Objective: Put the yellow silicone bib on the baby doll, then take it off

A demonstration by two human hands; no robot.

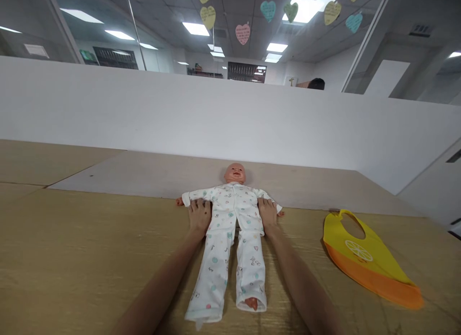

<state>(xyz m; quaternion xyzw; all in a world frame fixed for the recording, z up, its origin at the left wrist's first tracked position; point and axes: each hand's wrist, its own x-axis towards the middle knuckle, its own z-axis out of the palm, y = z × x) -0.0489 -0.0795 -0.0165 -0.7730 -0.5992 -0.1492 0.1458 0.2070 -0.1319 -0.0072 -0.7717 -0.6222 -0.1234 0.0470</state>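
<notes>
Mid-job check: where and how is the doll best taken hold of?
Probably by the doll's torso, just below the arms, with a hand coming in from each side. The doll lies face up with its arms spread, so both flanks can be reached, and the left hand and right hand are at those arms. The trouser legs look loose, a poorer hold.

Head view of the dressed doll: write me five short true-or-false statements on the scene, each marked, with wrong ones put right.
1. The doll lies face up. True.
2. The left hand is at one of the doll's sleeves. True.
3. The right hand is on the bib. False: it is at the doll's other sleeve.
4. The bib lies to the right of the doll. True.
5. The doll wears solid blue. False: its outfit is white with small prints.
</notes>
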